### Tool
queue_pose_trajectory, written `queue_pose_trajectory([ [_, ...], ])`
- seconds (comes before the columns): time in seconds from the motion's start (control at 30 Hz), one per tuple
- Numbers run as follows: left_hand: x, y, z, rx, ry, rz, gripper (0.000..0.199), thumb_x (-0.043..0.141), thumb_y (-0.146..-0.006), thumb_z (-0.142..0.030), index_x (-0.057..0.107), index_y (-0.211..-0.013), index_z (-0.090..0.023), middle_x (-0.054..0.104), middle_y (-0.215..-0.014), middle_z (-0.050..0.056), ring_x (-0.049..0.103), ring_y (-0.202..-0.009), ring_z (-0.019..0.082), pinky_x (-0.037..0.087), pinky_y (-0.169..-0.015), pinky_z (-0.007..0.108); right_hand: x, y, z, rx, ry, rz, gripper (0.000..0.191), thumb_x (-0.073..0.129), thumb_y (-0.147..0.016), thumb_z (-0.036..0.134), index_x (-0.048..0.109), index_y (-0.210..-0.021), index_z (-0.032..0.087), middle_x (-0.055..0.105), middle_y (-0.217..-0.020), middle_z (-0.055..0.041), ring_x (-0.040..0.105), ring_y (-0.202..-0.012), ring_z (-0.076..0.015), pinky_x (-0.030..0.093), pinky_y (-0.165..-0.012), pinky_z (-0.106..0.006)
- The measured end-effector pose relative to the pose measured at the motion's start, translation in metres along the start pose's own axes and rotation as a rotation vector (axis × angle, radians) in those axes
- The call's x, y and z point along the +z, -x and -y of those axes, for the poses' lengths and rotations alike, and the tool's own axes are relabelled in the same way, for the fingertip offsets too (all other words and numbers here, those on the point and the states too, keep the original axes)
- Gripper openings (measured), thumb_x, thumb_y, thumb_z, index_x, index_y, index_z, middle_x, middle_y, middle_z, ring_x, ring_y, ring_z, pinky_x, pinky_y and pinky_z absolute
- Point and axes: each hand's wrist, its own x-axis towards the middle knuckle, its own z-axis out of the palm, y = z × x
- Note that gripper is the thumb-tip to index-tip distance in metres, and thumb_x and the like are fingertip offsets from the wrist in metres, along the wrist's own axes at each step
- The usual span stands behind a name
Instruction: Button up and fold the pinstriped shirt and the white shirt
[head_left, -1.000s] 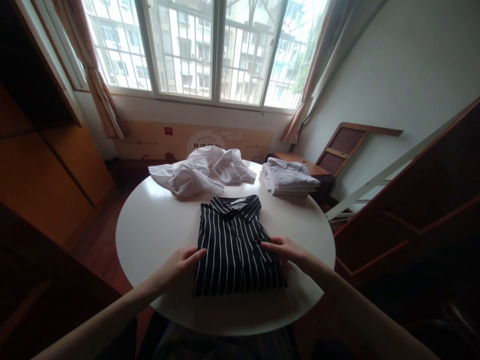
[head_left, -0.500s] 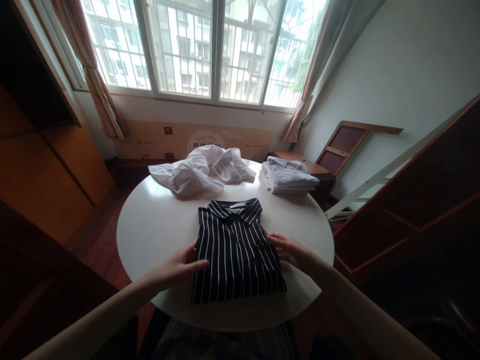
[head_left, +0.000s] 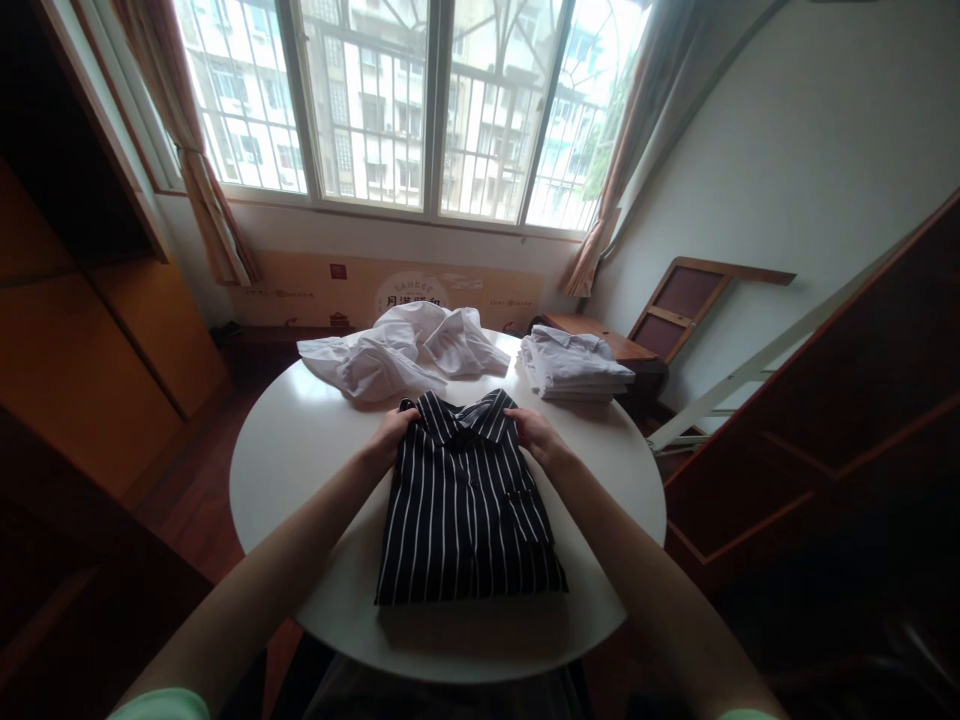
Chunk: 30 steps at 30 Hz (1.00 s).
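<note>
A folded black shirt (head_left: 466, 510) with white stripes lies front up on the white round table (head_left: 300, 480), its collar toward the window. My left hand (head_left: 393, 430) grips the shirt's far left corner beside the collar, thumb on top. On the other side, my right hand (head_left: 531, 432) pinches the far right corner near the collar tip. The fingers under the cloth are hidden on both hands. The shirt's near edge seems slightly raised, with a shadow on the table below it.
Crumpled white clothing (head_left: 405, 350) lies at the table's far side. A stack of folded white shirts (head_left: 574, 362) sits at the far right. Behind the table stands a long printed box (head_left: 300, 290) under the window. A small wooden table (head_left: 607, 340) is at the back right.
Both hands have moved from the shirt's sides up to its collar end and closed on the corners. The collar now stands a little differently, and the shirt has shifted slightly left.
</note>
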Motion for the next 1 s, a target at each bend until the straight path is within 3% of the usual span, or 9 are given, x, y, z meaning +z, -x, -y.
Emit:
queue_pose_trajectory([
  [0.23, -0.017, -0.010, 0.004, -0.047, 0.222, 0.041, 0.007, 0.049, -0.060, -0.013, 0.056, -0.062, -0.013, 0.056, -0.050, -0.001, 0.051, -0.046, 0.011, 0.043, -0.049, 0.022, 0.006, 0.004, -0.007, -0.237, -0.106, 0.066, 0.018, 0.063, -0.059, 0.026, 0.051, -0.072, 0.019, 0.056, -0.065, 0.0048, 0.051, -0.055, -0.0075, 0.039, -0.046, -0.017],
  [0.43, -0.017, 0.003, -0.009, 0.012, 0.226, 0.259, 0.021, 0.056, -0.065, -0.022, 0.064, -0.082, -0.013, 0.065, -0.067, 0.001, 0.058, -0.059, 0.013, 0.045, -0.055, 0.022, 0.003, 0.006, -0.008, -0.267, -0.103, 0.091, 0.019, 0.061, -0.061, 0.027, 0.049, -0.073, 0.019, 0.057, -0.067, 0.0037, 0.053, -0.056, -0.0096, 0.043, -0.050, -0.020],
  [0.5, -0.015, 0.004, -0.008, 0.050, 0.189, 0.283, 0.024, 0.062, -0.065, -0.026, 0.064, -0.085, -0.012, 0.066, -0.073, 0.003, 0.060, -0.065, 0.014, 0.046, -0.060, 0.023, 0.003, 0.004, -0.009, -0.286, -0.148, 0.094, 0.018, 0.061, -0.062, 0.025, 0.049, -0.075, 0.019, 0.058, -0.068, 0.0035, 0.054, -0.057, -0.0098, 0.045, -0.051, -0.021],
  [0.67, -0.015, -0.003, 0.000, 0.165, 0.108, 0.093, 0.025, 0.070, -0.058, -0.020, 0.062, -0.080, -0.013, 0.065, -0.072, 0.001, 0.058, -0.064, 0.010, 0.044, -0.062, 0.020, 0.004, 0.002, -0.014, -0.181, -0.116, -0.051, 0.017, 0.062, -0.068, 0.022, 0.048, -0.077, 0.018, 0.060, -0.070, 0.0017, 0.055, -0.056, -0.0078, 0.046, -0.050, -0.018],
  [0.83, -0.015, -0.004, 0.006, 0.123, 0.031, 0.058, 0.013, 0.065, -0.061, -0.018, 0.058, -0.071, -0.013, 0.062, -0.064, -0.001, 0.054, -0.058, 0.009, 0.041, -0.059, 0.020, 0.000, 0.005, -0.014, -0.079, -0.050, -0.073, 0.018, 0.065, -0.069, 0.021, 0.049, -0.079, 0.019, 0.061, -0.071, 0.0002, 0.058, -0.058, -0.0092, 0.050, -0.051, -0.018],
  [1.0, -0.014, -0.010, 0.014, 0.081, -0.012, 0.007, 0.009, 0.060, -0.068, -0.020, 0.059, -0.073, -0.013, 0.064, -0.068, 0.001, 0.057, -0.062, 0.012, 0.042, -0.062, 0.022, -0.005, 0.001, -0.015, -0.156, -0.068, -0.056, 0.037, 0.071, -0.059, 0.014, 0.050, -0.089, 0.018, 0.062, -0.078, -0.0004, 0.061, -0.066, -0.0116, 0.052, -0.057, -0.020],
])
